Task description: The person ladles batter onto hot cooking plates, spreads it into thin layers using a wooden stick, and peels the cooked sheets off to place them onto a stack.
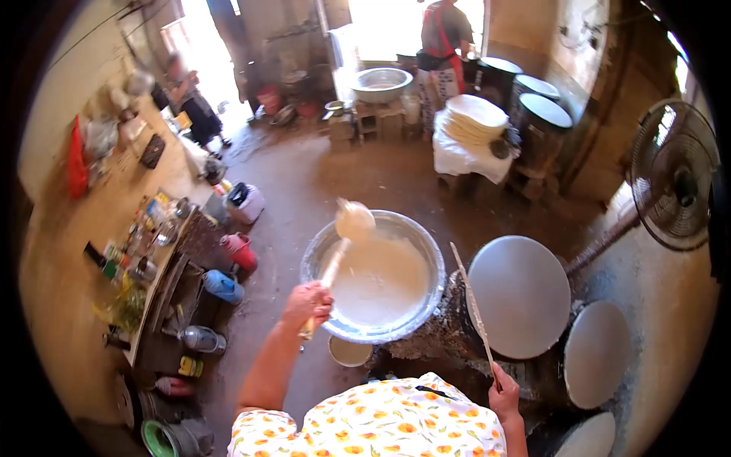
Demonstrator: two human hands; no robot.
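I am watching through the head camera as the left hand (pixel 308 305) is closing its fingers around the handle of a long, pale wooden ladle with a round, batter-coated bowl (pixel 355 221), which is hanging blurred over the far left rim of a wide, silvery metal basin (pixel 441 280) while creamy, beige batter (pixel 388 282) is filling its lower part; the right hand (pixel 503 392) is gripping the near end of a thin, crusted wooden stick (pixel 474 302), whose far end is reaching past the left edge of a large, round, pale grey griddle plate (pixel 519 297), and I am not managing to tell whether they are touching. With the ladle sitting so near the rim, I am judging that a tilt or a hurried swing could be spilling batter onto the floor or into the small, round, pale-filled bowl (pixel 350 353) just below the basin; a careless turn of the right wrist could be knocking the stick against the plate. Farther out, a second round, grey plate (pixel 598 355) is lying beside the first, and a wire-caged standing fan (pixel 676 175) is leaning in over them
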